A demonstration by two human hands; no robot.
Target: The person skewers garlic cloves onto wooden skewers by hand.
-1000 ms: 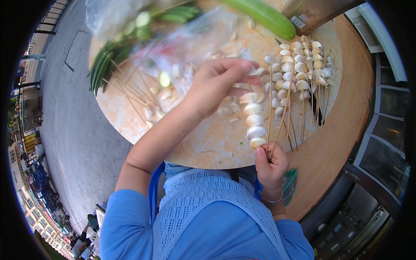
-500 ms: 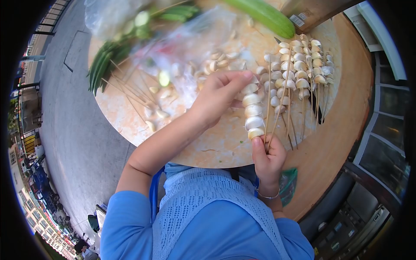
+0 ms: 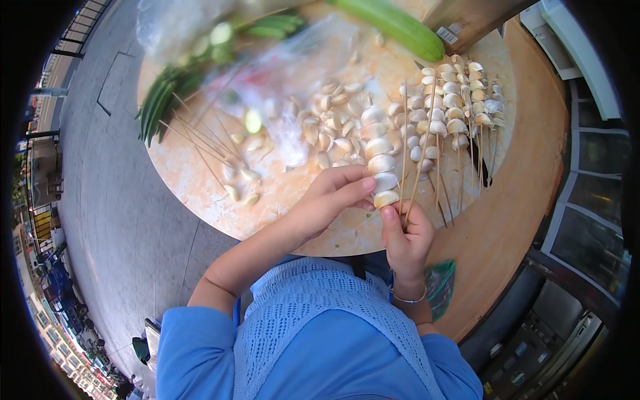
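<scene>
My right hand (image 3: 409, 241) is closed round the lower end of a garlic skewer (image 3: 378, 148), a column of whitish cloves stacked one above another. Two bare bamboo sticks (image 3: 419, 160) rise from the same fist. With thumb and fingers, my left hand (image 3: 339, 200) pinches the lower cloves, just above the right hand. Loose garlic cloves (image 3: 325, 137) are heaped on the round table behind the hands. To the right lie several finished-looking garlic skewers (image 3: 455, 107) side by side.
On the marbled round table (image 3: 220, 207) lie bare sticks (image 3: 197, 140) at the left, green vegetable pieces (image 3: 159, 100) and blurred plastic bags (image 3: 180, 30). A long green gourd (image 3: 393, 30) and a cardboard box (image 3: 473, 23) are at the back. A dark knife (image 3: 485, 167) lies partly under the skewers.
My left hand has slid down the garlic skewer from its top to the lower cloves, uncovering the upper cloves and the heap behind. My right hand keeps its hold.
</scene>
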